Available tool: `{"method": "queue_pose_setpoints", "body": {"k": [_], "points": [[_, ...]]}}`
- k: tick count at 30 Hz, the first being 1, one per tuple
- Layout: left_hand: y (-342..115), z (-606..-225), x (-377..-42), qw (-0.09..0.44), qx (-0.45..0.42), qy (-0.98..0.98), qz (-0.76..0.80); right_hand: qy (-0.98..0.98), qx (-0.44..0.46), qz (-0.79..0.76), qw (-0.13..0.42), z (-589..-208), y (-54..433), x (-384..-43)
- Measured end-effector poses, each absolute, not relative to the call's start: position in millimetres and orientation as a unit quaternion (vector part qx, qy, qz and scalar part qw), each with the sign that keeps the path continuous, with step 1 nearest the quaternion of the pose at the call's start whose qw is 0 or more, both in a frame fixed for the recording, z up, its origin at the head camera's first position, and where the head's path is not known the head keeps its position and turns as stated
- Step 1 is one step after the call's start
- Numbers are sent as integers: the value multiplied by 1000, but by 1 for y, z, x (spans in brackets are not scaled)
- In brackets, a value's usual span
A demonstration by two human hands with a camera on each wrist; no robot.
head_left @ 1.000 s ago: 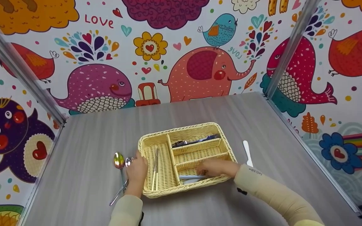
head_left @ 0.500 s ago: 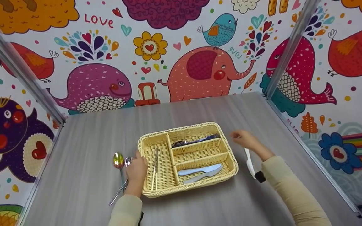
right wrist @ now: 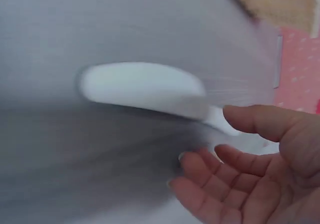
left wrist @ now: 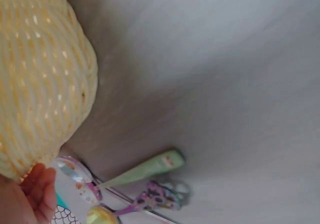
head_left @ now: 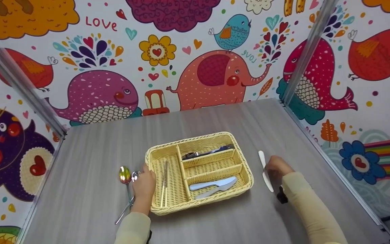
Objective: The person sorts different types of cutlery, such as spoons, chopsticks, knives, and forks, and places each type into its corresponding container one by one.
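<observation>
White knife [right wrist: 144, 87] lies on the table [head_left: 90, 186], between the wicker basket [head_left: 201, 202] and the table's right edge. Right hand [head_left: 278, 166] has shifted nearer the front edge, to beside the knife; fingers spread, thumb apart, contact unclear. Left hand [head_left: 144, 184] grips the basket's left rim. Judgement: knife not yet secured.

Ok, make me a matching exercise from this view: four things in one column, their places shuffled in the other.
Things:
1. White knife
2. Chopsticks
3. Light blue knife
4. Yellowish shiny spoon

Places:
A. Basket, long left compartment
B. Table, left of the basket
C. Table, beside the right hand
D. Basket, nearest right-side compartment

Pairs: 1-C, 2-A, 3-D, 4-B
</observation>
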State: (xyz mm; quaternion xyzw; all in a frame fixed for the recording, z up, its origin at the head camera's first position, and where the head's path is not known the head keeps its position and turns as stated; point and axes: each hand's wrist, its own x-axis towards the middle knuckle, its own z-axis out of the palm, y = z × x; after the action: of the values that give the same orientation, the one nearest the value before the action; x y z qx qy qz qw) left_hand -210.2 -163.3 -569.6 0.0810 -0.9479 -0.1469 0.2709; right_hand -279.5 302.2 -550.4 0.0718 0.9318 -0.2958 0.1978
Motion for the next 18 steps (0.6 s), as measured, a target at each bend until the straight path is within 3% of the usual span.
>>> {"method": "queue_pose_setpoints", "body": {"k": [7,18], "points": [[-162,-569,-209,238,94,-955,-153,902,144,-347,215,-568,306,-284],[-164,-569,-209,240,91,-954,-153,885,142,-366,251,-567,314,-281]]}}
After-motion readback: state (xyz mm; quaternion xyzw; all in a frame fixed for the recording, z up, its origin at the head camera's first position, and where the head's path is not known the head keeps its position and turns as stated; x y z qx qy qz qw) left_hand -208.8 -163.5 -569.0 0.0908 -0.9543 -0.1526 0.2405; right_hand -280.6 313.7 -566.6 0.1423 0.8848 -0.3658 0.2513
